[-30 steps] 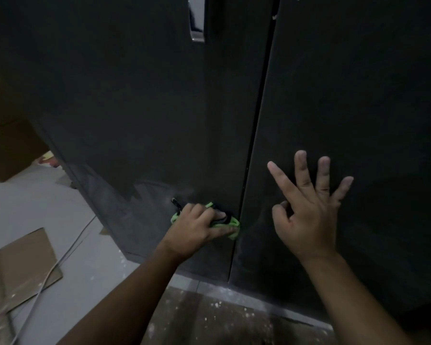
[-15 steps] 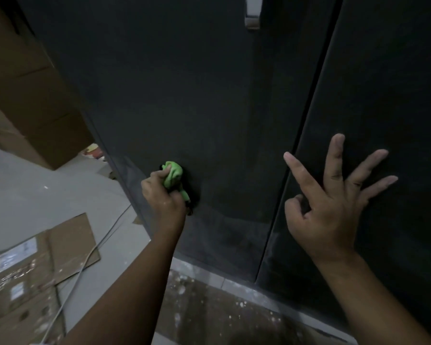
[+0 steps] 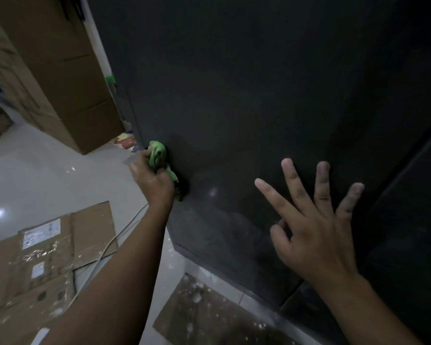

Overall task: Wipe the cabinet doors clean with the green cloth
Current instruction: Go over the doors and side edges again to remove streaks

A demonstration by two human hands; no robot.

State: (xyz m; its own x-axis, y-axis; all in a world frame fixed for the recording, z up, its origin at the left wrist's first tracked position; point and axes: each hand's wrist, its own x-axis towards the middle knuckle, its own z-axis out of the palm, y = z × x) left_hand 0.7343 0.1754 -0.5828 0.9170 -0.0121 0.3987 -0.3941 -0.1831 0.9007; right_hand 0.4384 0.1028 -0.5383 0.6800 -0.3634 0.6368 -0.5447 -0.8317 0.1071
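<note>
The left hand (image 3: 152, 179) grips the bunched cloth (image 3: 157, 151) against the door (image 3: 234, 95) at its left edge. The right hand (image 3: 316, 235) lies spread and released, fingers on the same door. Opening the cloth flatter, pressing evenly and overlapping the strokes rightward should clear the hazy lower band.

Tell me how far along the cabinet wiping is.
Done: hard to say; the left door looks evenly dark higher up. In hand: the left hand grips the green cloth against that door's left edge while the right hand braces flat. Left: the hazy grey band low on the door, and probably the right door.
</note>
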